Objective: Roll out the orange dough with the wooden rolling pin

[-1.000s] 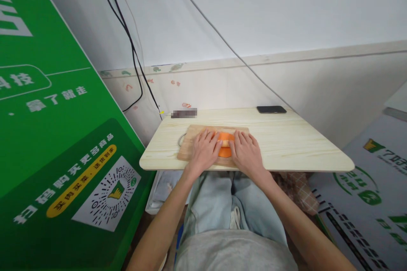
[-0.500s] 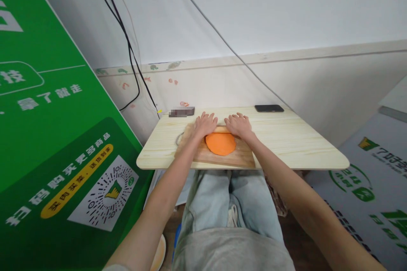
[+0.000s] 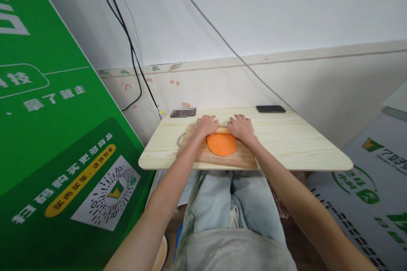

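A flat round of orange dough [image 3: 221, 145] lies on a wooden cutting board [image 3: 203, 159]. Across the dough's far edge runs a pale wooden rolling pin [image 3: 223, 130], its two ends hidden under my hands. My left hand [image 3: 206, 125] is closed over the left end, fingers bent down at the far side. Over the right end, my right hand [image 3: 241, 127] is closed in the same way. Only the middle of the pin shows between them. A metal ring handle [image 3: 179, 139] sticks out from the board's left side.
The light wooden table [image 3: 299, 144] stands against the wall. A black phone [image 3: 271, 109] lies at its back right, and a dark, partly blurred object [image 3: 184, 112] at its back left. A green panel [image 3: 63, 135] rises at the left, a grey printed one [image 3: 365, 178] at the right.
The fingers of both hands have curled down more over the rolling pin. The view has shifted slightly; the dough's outline looks about the same.
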{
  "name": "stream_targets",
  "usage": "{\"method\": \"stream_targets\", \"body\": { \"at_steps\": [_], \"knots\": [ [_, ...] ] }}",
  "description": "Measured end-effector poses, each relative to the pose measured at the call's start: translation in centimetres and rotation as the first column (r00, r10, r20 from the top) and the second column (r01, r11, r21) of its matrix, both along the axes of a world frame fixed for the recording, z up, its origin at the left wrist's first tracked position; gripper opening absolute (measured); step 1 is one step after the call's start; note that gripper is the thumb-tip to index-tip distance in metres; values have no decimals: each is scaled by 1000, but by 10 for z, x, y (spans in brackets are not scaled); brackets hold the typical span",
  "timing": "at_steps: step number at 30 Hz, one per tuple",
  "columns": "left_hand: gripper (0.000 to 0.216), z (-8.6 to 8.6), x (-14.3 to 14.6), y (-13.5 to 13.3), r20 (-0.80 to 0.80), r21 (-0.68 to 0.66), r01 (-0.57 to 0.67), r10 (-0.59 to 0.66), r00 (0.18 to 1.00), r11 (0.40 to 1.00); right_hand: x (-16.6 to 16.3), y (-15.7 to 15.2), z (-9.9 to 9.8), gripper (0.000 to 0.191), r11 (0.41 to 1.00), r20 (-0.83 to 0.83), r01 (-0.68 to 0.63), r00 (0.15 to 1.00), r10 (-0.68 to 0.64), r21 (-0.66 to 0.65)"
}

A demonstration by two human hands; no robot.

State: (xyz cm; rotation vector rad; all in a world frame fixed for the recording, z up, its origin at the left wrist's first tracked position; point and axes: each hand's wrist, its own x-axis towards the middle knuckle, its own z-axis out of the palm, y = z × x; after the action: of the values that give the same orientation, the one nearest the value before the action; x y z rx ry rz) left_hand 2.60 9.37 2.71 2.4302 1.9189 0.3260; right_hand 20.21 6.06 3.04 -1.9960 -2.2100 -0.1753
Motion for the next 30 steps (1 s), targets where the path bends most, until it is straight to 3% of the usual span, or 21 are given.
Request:
{"method": "stream_targets", "body": {
  "at_steps": [4,14,30],
  "knots": [
    [49,-6,-4,-10,-3,29,0,0,1000,1000,-6,-20,-5,53,994,35,12,999,-15,106],
    [46,7,-1,-4,-34,-41,59,-61,998,997,-18,-42,-5,55,991,-15,82,997,-81,106],
    [51,1,0,-10,-61,-50,-10,7,998,999,4,18,6,57,992,15,-61,998,63,-108]
  ]
}}
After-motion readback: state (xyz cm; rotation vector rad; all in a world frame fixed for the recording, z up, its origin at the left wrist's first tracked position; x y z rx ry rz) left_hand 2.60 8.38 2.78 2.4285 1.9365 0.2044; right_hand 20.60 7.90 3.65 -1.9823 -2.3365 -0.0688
